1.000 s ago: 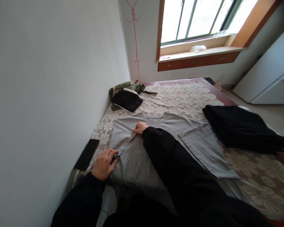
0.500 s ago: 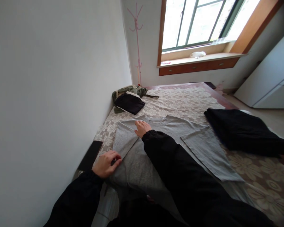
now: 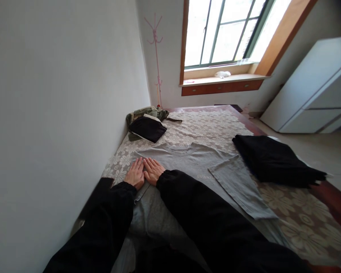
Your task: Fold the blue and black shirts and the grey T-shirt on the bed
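Note:
A grey T-shirt (image 3: 184,161) lies spread on the bed, its collar at the far side and a line of faint lettering on the chest. Both my hands rest flat on its left sleeve, side by side and touching or nearly so. The fingers of my left hand (image 3: 135,173) are stretched forward, and those of my right hand (image 3: 153,170) point to the far left. Neither hand grips anything. My right sleeve covers part of the shirt's middle, and its near hem is mostly hidden by my arms and body.
A floral sheet (image 3: 199,121) covers the bed. Folded black clothes (image 3: 275,161) lie at the right edge. By the left wall are a folded black garment (image 3: 148,129) and an olive-green bag or garment (image 3: 136,115). A pink coat stand (image 3: 157,57) stands in the far corner.
My left hand has moved forward from the shirt's near left edge onto the sleeve beside my right hand. My right hand has shifted towards it and flattened. The view has turned slightly right.

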The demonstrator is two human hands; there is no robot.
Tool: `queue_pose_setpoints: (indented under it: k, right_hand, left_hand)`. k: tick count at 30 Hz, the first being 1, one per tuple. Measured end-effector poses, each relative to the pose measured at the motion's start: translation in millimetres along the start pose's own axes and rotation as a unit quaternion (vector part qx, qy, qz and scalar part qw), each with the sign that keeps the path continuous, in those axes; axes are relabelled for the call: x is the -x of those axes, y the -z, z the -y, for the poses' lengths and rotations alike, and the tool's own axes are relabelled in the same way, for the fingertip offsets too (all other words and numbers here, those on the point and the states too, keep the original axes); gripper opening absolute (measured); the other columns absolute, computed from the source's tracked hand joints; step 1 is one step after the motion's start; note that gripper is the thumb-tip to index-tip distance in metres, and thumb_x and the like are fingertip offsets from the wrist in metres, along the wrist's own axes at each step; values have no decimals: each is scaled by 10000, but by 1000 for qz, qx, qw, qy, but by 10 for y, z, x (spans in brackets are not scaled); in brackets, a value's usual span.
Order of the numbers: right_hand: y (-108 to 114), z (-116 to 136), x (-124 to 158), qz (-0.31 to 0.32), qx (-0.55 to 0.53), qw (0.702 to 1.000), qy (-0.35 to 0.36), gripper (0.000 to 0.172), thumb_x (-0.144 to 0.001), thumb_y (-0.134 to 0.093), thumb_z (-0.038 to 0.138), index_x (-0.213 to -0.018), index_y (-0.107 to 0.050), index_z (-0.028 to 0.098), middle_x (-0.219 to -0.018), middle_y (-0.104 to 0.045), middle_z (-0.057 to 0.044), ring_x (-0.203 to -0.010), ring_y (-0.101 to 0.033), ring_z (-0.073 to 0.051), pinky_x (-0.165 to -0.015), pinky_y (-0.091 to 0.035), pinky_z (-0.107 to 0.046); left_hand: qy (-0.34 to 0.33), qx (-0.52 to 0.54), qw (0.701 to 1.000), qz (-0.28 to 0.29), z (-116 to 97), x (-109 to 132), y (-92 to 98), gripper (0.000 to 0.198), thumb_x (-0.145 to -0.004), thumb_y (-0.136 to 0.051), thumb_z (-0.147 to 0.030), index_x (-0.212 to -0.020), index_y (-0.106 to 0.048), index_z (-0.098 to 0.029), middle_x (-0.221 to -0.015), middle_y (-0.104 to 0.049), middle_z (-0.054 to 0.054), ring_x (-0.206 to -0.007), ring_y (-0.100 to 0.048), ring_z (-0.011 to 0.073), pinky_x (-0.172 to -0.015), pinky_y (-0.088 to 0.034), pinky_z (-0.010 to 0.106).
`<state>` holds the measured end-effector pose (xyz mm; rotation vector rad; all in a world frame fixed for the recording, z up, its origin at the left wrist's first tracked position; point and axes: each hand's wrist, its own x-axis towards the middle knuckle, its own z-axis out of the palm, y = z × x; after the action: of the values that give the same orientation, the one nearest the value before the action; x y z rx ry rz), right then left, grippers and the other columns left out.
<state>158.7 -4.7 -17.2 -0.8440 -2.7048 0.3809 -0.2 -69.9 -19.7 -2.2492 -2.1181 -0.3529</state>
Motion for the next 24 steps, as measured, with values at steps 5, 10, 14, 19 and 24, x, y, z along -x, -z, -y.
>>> queue_pose_setpoints:
  k: [5, 10, 14, 19, 24]
  right_hand:
    - [-3, 10, -4, -6, 6, 1000, 5, 684, -974, -456, 315, -1573, -344, 3, -1659, -249, -171, -1542, -229, -287, -1274, -207, -435]
    - [16, 7, 1, -7, 7, 1000, 2, 678, -951, -477, 312, -1558, -385, 24, -1649, -283, -172, -1535, -254, -287, -1275, -203, -442]
    - [26, 24, 0, -2, 13, 1000, 2, 682, -957, -482, 332, -1552, -386, 14, -1646, -287, -185, -1532, -260, -291, -1273, -211, -440]
    - [56, -11, 15, 20, 30, 999, -10, 692, -1009, -453, 430, -1579, -346, 52, -1658, -269, -160, -1544, -226, -274, -1275, -195, -425]
    - [133, -81, 208, 69, 27, 997, 11, 775, -1032, -415, 559, -1598, -299, 41, -1676, -206, -159, -1559, -164, -272, -1276, -179, -406]
  left_hand:
    - [5, 20, 1000, 19, 171, -245, 164, 500, -913, -440, -264, -1383, -586, -181, -1447, -606, 112, -1341, -551, 269, -1150, -436, 427]
    - [42, 13, 998, -34, 158, -497, 2, 557, -929, -371, -224, -1451, -501, -79, -1522, -508, 217, -1450, -426, 340, -1197, -348, 531]
    - [37, 22, 999, -27, 253, -517, -162, 636, -936, -350, -250, -1541, -382, -58, -1596, -414, 217, -1513, -328, 348, -1213, -312, 563]
    - [42, 16, 999, 3, 357, -549, -111, 637, -957, -306, -264, -1541, -374, -19, -1618, -374, 215, -1533, -281, 343, -1226, -293, 557]
    - [49, 10, 999, 15, 368, -577, -64, 656, -970, -317, -305, -1556, -340, -12, -1636, -341, 208, -1533, -279, 338, -1254, -233, 533]
